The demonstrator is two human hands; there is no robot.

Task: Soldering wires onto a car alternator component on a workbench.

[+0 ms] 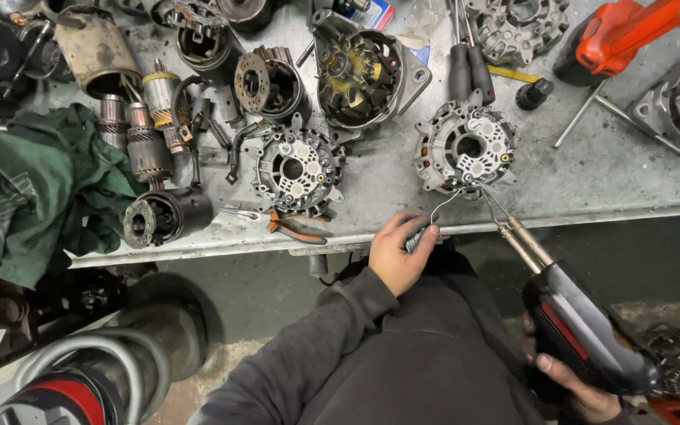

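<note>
Grey metal workbench point(592, 181), cluttered. My left hand point(400, 250), lower centre, pinches a solder wire point(444, 205) running up to the alternator end frame point(466, 148) at centre right. My right hand point(580, 386), lower right, grips a black soldering gun point(576, 315), tip at that frame's lower edge. Orange-handled pliers point(297, 228) lie left of centre.

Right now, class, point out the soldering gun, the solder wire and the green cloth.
soldering gun point(580, 327): head view, on its black body.
solder wire point(442, 206): head view, on the thin strand's bend.
green cloth point(37, 189): head view, on its crumpled middle.
</note>
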